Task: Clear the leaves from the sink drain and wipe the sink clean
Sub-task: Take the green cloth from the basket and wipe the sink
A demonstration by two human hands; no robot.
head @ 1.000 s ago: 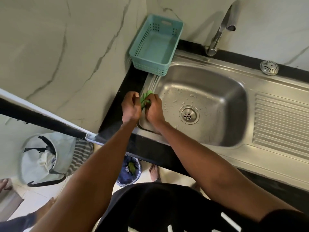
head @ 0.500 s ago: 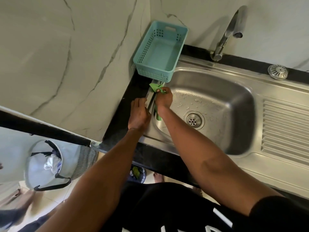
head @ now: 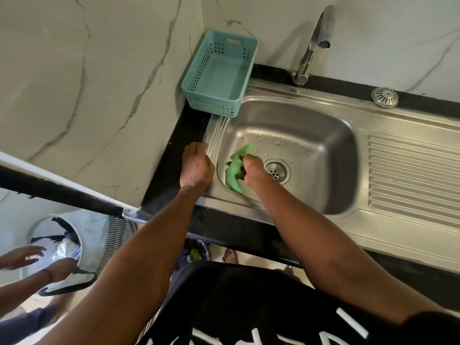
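Note:
A stainless steel sink (head: 323, 155) sits in a black counter, its basin dotted with water drops. The round drain (head: 276, 170) shows bare metal with no leaves on it. My right hand (head: 252, 170) grips a crumpled green cloth (head: 236, 168) inside the basin, against the left wall just left of the drain. My left hand (head: 196, 165) rests on the sink's left rim and the counter edge, its fingers lying over the ridged rim and holding nothing.
A teal plastic basket (head: 219, 95) stands on the counter corner behind the sink. The tap (head: 313, 38) rises at the back. A metal strainer cap (head: 384, 97) lies on the back ledge; the ribbed drainboard (head: 410, 175) is to the right. Another person's arms (head: 27, 265) reach at lower left.
My right hand has carried the green cloth from the sink's back-left rim down into the basin beside the drain. My left hand stays on the left rim.

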